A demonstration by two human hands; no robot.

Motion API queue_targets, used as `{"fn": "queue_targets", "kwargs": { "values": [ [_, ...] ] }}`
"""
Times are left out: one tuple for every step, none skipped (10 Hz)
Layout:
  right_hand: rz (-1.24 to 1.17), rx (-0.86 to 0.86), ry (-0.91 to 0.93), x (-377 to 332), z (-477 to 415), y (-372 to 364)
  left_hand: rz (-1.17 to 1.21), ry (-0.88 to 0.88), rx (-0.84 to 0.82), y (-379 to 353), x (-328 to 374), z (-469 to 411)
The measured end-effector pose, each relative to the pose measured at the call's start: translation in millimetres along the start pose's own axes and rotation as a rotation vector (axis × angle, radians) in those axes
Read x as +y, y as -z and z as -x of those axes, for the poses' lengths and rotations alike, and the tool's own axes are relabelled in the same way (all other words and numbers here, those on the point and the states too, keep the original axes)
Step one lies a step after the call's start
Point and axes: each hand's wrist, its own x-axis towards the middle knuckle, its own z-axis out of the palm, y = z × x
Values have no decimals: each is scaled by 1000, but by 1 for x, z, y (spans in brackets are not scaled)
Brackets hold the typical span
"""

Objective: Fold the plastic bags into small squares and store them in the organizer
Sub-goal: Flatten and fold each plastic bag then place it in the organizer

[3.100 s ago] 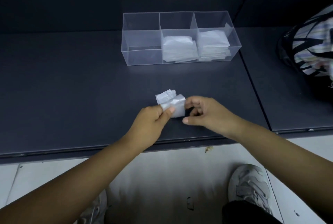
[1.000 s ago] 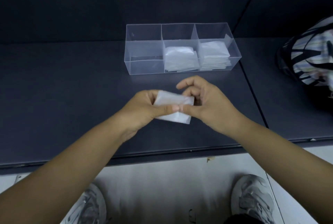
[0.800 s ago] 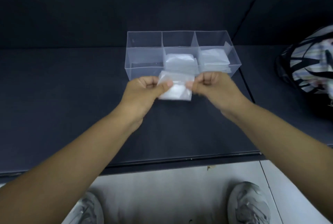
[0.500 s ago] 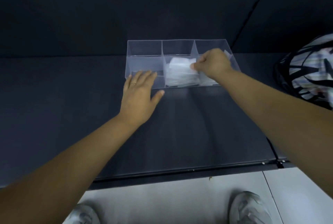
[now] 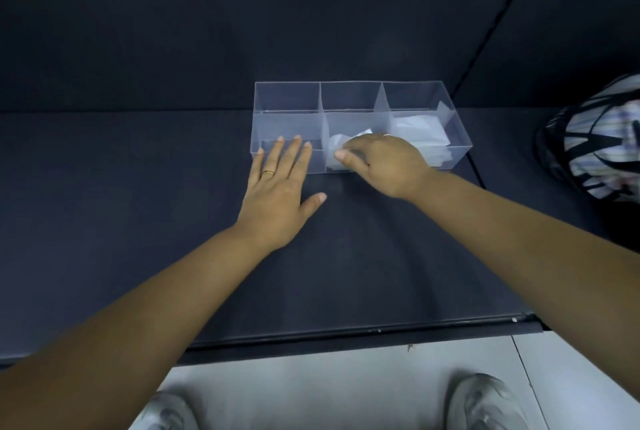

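A clear three-compartment organizer (image 5: 412, 94) stands at the back of the dark table. My right hand (image 5: 384, 166) reaches over its front wall into the middle compartment, fingers and thumb curled onto a white folded plastic bag (image 5: 335, 146) lying on the pile there. A stack of folded bags (image 5: 419, 128) fills the right compartment; the left compartment looks empty. My left hand (image 5: 280, 187) lies flat on the table with fingers spread, its fingertips against the organizer's front wall at the left compartment, holding nothing.
A striped bag with black straps (image 5: 599, 139) sits at the right edge on the neighbouring table panel. The table's front edge (image 5: 346, 332) runs below my forearms, with pale floor and my two shoes (image 5: 485, 402) beneath.
Both hands lifted the folded bag from the table toward the organizer. My left hand let go and settled flat at the front wall; my right hand lowered the bag into the middle compartment.
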Motion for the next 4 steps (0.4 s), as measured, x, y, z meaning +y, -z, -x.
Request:
{"fn": "queue_targets", "kwargs": {
  "values": [
    [-25,-102,-56,1,-6,4,-18,-13,-4,-1,-2,-1],
    [-5,-124,-57,-2,-8,6,-33,-10,-19,-1,-2,0],
    [-6,-7,-57,-3,-3,-1,8,-2,-16,-1,-1,-1],
    [-59,169,-29,-12,13,-1,94,32,9,10,5,3]
  ]
}}
